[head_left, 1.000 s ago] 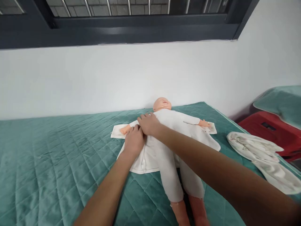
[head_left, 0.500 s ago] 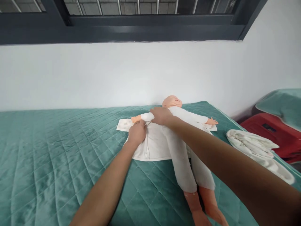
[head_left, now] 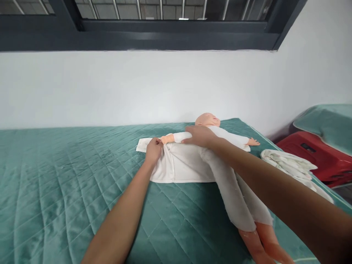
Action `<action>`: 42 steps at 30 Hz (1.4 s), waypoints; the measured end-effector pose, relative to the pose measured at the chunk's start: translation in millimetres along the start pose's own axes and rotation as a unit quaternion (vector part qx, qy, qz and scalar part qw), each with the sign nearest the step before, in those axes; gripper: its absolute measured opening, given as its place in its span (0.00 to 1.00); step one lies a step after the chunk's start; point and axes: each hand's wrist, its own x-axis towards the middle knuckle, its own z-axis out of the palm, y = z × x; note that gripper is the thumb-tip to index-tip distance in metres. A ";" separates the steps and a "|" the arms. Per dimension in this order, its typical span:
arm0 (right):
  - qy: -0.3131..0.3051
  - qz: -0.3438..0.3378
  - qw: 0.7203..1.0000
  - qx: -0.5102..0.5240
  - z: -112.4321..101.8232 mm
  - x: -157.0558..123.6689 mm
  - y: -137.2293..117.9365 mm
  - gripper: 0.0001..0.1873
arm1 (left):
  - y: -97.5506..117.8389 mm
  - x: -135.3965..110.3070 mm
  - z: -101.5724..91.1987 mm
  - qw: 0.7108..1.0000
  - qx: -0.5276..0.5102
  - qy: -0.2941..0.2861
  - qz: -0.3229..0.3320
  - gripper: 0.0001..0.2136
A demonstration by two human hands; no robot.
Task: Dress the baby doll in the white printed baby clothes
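A baby doll (head_left: 208, 119) in white clothing lies on its back on a white garment (head_left: 181, 167) spread over the green quilted bed (head_left: 63, 172). My left hand (head_left: 154, 149) pinches the garment's cloth just below the doll's outstretched arm (head_left: 172, 138). My right hand (head_left: 198, 136) lies across the doll's shoulder and upper arm, its fingers curled over the sleeve. The doll's bare legs (head_left: 264, 242) stretch toward the lower right.
A crumpled pale cloth (head_left: 291, 165) lies at the bed's right edge. Beyond it stand a red box (head_left: 319, 157) and a green cushion (head_left: 327, 123). A white wall and a dark barred window (head_left: 154, 22) run behind the bed.
The doll's arm has come free of the garment and its sleeved forearm now shows. My left hand moved up to pinch the cloth; my right hand slid along the shoulder. The view shifted left.
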 end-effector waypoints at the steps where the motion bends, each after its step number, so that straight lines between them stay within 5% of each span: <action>1: 0.000 -0.006 1.000 -0.001 1.0 -1.6 0.3 0.24 | 0.6 0.5 -1.0 1.000 -0.011 0.004 -0.005 0.05; 8: -0.017 -0.010 0.999 -0.029 12.5 -1.4 -4.9 0.24 | 5.2 -2.9 -3.6 0.997 -0.052 0.047 0.013 0.06; 12: -0.014 -0.012 0.999 -0.044 19.5 2.6 -6.2 0.25 | 6.9 -7.7 -2.6 0.988 0.113 0.058 0.083 0.04; 18: 0.000 -0.036 0.996 -0.077 27.6 3.6 -5.6 0.24 | 15.6 -22.5 4.3 0.922 0.342 -0.048 0.173 0.05; 23: -0.007 -0.037 0.996 -0.079 35.2 7.7 -15.3 0.25 | 17.7 -31.7 13.5 0.895 0.337 -0.136 0.260 0.05; 29: 0.005 -0.027 0.998 -0.050 29.2 10.8 -26.3 0.23 | 15.6 -35.1 8.7 0.908 0.325 -0.031 0.263 0.09; 32: 0.095 -0.025 0.995 0.027 12.5 -12.8 -5.5 0.19 | 13.0 -38.7 -0.2 0.903 0.367 0.034 0.221 0.10; 35: 0.249 0.058 0.953 0.161 7.8 -57.0 35.7 0.16 | 8.7 -44.7 -8.4 0.895 0.413 0.072 0.153 0.14; 37: 0.361 0.189 0.885 0.226 18.5 -89.7 65.5 0.16 | 6.1 -50.1 -11.6 0.894 0.426 0.070 0.119 0.16; 40: 0.405 0.313 0.813 0.279 47.7 -127.3 98.7 0.13 | 4.7 -58.5 -13.7 0.892 0.442 0.034 0.090 0.17; 42: 0.373 0.345 0.804 0.309 65.4 -139.7 109.5 0.11 | 5.5 -63.6 -14.2 0.886 0.456 0.013 0.082 0.17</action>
